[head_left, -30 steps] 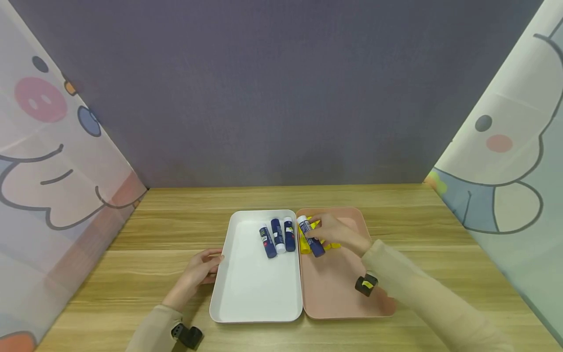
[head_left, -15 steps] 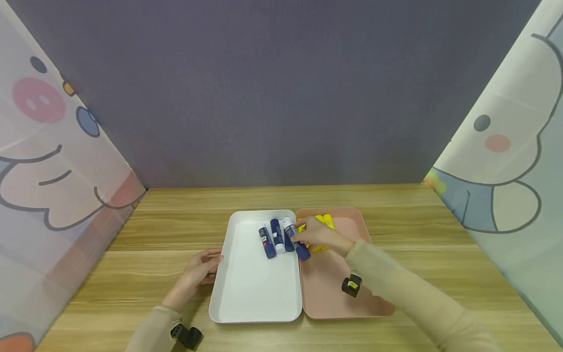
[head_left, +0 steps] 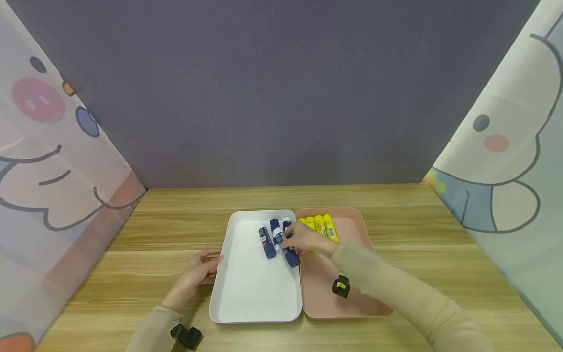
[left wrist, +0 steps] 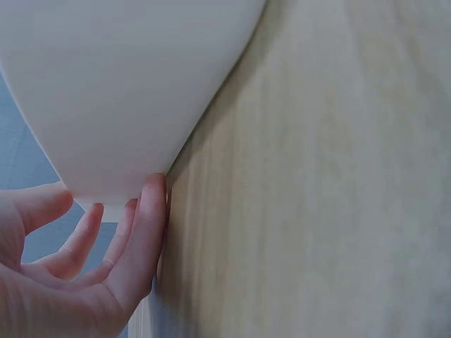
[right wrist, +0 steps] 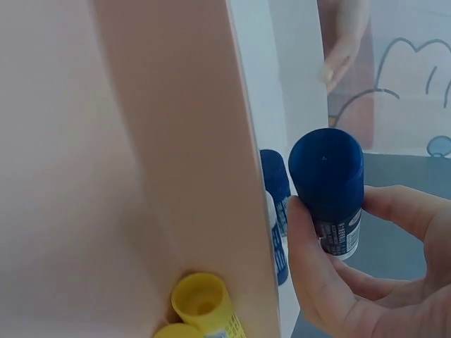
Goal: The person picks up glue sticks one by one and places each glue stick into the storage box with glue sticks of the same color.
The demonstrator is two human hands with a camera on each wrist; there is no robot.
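My right hand pinches a dark blue glue stick with a white cap over the right side of the white tray. In the right wrist view its round blue end faces the camera, with thumb and fingers on either side. Below it in the head view, several blue glue sticks lie in the white tray, partly covered by the held one. My left hand holds the white tray's left edge. In the left wrist view the thumb is at the rim and the fingertips are against the outer wall.
A pink tray stands right against the white one. Several yellow glue sticks lie side by side at its far end, partly behind my right hand. Both trays are on a wooden table, with a grey panel behind.
My right hand has carried the blue glue stick leftward from over the pink tray to over the white tray, uncovering the yellow glue sticks. The left hand has stayed at the tray edge.
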